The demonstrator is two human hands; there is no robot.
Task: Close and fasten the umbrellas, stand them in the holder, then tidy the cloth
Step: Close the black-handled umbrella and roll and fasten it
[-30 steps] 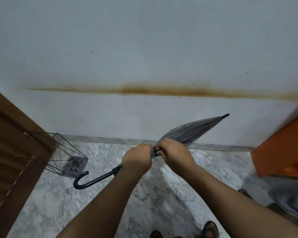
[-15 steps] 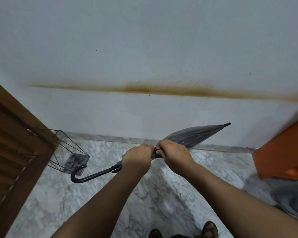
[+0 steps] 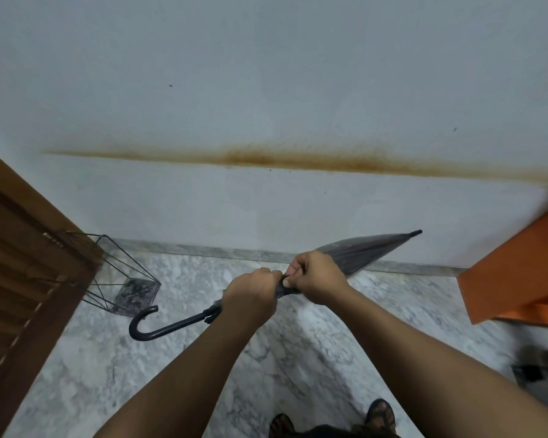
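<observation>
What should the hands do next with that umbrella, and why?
Probably finish fastening the strap round the folded canopy. Both the left hand and the right hand pinch the closed umbrella at its middle, where the fabric is gathered, and it lies sideways in the air. The wire holder by the wall has nothing standing in it, so the umbrella likely goes there afterwards.

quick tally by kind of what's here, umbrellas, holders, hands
umbrella: 1, closed, held level by both hands
wire holder: 1, on the floor, nothing standing in it
hands: 2, left hand and right hand
total: 4
</observation>
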